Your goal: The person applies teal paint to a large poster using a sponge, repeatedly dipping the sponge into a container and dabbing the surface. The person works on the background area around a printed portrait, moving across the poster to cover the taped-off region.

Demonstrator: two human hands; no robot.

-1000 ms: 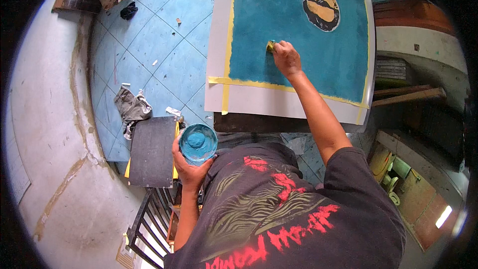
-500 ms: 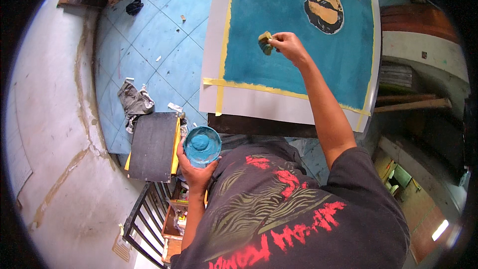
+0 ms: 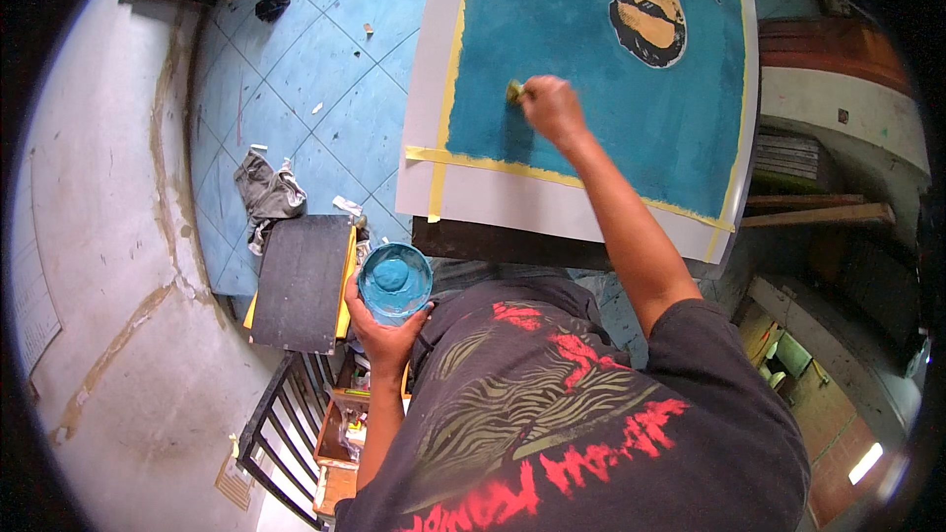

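Note:
My left hand (image 3: 388,333) is closed around a round tub of blue paint (image 3: 394,282), held low in front of my body with its top uncovered. A thick lump of paint lies in its middle. My right hand (image 3: 554,110), a little blurred, pinches a small yellowish sponge (image 3: 513,92). The sponge is at the left part of a teal painted sheet (image 3: 631,138); whether it touches the surface I cannot tell. Yellow masking tape (image 3: 522,169) borders the paint. A painted bearded head (image 3: 646,15) fills the sheet's far right part.
Left of the tub stands a dark board (image 3: 304,281) with yellow edges, a grey cloth (image 3: 268,187) beyond it. A black railing (image 3: 276,424) and a wooden box (image 3: 338,433) are at lower left. Wooden planks (image 3: 818,213) lie to the right of the sheet.
My right hand has moved slightly left and nearer, and its sponge now shows less of its face. The left hand still holds the tub in nearly the same place.

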